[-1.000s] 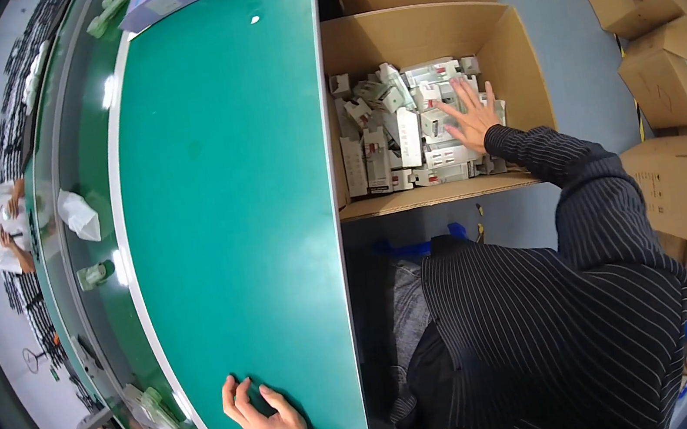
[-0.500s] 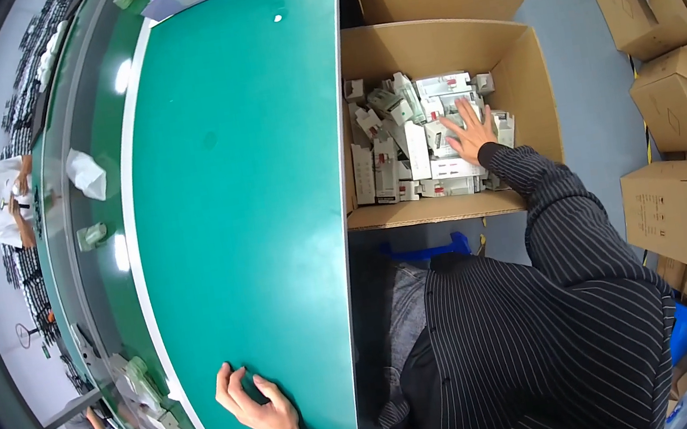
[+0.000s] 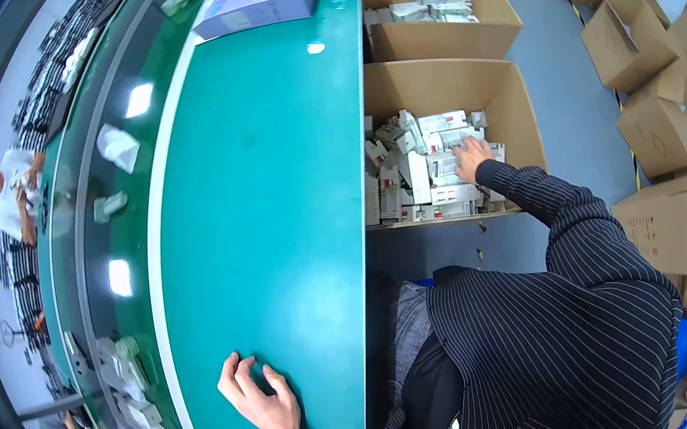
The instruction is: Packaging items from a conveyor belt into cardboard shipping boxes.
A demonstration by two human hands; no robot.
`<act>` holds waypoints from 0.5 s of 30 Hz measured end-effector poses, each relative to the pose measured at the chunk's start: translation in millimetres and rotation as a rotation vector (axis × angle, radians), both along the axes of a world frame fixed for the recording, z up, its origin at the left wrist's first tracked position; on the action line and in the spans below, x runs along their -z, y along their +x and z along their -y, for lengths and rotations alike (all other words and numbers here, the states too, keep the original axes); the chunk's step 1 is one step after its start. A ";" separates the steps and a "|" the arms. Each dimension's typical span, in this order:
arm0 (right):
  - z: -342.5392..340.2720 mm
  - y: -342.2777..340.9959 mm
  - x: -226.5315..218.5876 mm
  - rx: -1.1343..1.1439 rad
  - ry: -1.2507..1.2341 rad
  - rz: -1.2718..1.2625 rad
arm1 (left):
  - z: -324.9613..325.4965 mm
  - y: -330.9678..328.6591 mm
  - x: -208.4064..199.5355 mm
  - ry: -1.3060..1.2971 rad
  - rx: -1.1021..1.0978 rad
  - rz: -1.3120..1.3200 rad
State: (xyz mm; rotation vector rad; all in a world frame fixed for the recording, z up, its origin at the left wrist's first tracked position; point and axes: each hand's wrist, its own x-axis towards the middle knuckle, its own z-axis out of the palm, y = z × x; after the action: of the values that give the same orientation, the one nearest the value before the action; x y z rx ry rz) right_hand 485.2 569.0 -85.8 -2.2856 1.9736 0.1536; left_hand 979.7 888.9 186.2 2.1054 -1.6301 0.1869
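My left hand rests on the green tabletop near its front end, palm side down, fingers apart and loosely bent, with nothing in it. Over to the right, my right hand reaches into an open cardboard carton beside the table. Its fingers are bent but apart, slightly blurred, and lie against small white boxes heaped in the carton. I see no box lifted by it. Several boxes have red marks and some lie tilted across others.
Another carton with white boxes stands behind the first. Purple boxes sit at the table's far end. Left of the table runs a green conveyor carrying bags and small items. More cartons line the right side. Co-workers are at the far left.
My right hand has drawn its spread fingers in and bent them over the boxes. The view has shifted, so more purple boxes show. My left hand stays on the table.
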 end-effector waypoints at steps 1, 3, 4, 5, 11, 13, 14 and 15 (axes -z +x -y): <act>-0.9 11.4 -1.7 -0.016 0.084 -0.035 | -2.8 5.7 -1.1 -0.002 0.033 -0.013; -7.7 18.4 -14.7 -0.007 0.176 -0.085 | -6.8 19.5 -4.1 -0.009 0.065 -0.038; -17.9 0.3 -10.3 -0.131 -0.014 -0.124 | -3.3 23.8 0.9 -0.058 0.117 -0.080; -7.9 -15.5 -11.3 -0.063 0.101 -0.163 | 5.1 30.3 8.5 -0.110 0.162 -0.115; 57.0 -2.8 -103.4 0.130 -0.300 1.389 | -3.8 71.5 25.1 -0.338 0.282 -0.154; 66.4 47.4 -170.9 -0.026 -0.403 1.302 | -12.4 86.1 27.7 -0.315 0.216 -0.052; 64.4 85.1 -198.6 -0.091 -0.362 1.322 | -13.9 91.6 29.6 -0.327 0.178 -0.042; 52.5 115.7 -227.3 -0.288 -0.337 1.225 | -11.0 96.4 31.6 -0.345 0.164 -0.039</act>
State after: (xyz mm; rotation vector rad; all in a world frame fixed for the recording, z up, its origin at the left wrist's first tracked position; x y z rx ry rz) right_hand 600.8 516.5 141.5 -1.9324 1.0428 -1.2897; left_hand 1076.0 899.9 154.6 1.7011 -1.6077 0.3442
